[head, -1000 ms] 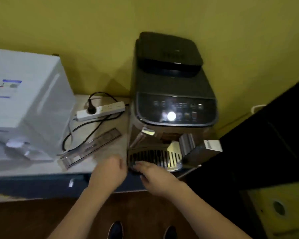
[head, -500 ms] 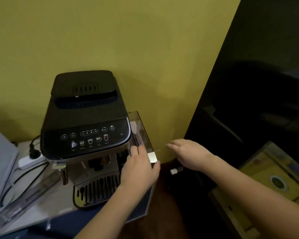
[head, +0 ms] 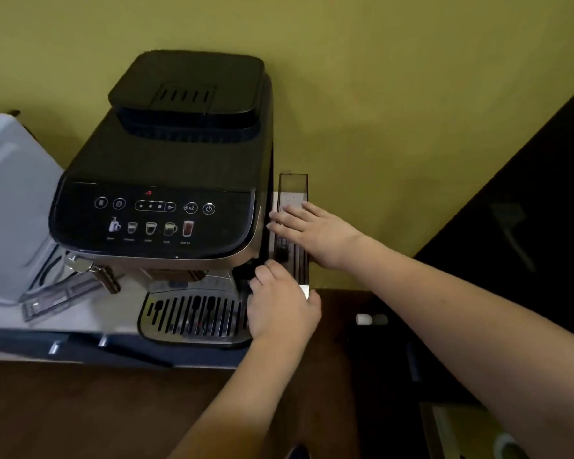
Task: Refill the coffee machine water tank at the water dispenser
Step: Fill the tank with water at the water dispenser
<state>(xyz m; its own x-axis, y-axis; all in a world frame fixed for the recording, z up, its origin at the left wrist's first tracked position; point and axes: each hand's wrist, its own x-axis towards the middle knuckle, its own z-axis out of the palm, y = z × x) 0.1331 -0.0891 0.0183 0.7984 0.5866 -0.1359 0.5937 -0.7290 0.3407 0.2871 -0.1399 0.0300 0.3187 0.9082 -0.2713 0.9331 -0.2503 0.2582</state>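
clear plastic water tank (head: 293, 197) stands against the coffee machine (head: 166, 180) at its 3 o'clock side, on the counter (head: 80, 313). since half a second ago the right hand (head: 315, 231) has come from mid-air onto the tank top, fingers flat, grip released. left hand (head: 280, 308), at the tank's 6 o'clock end, stays curled on its front edge, grasping it. legible on the panel: "x2".
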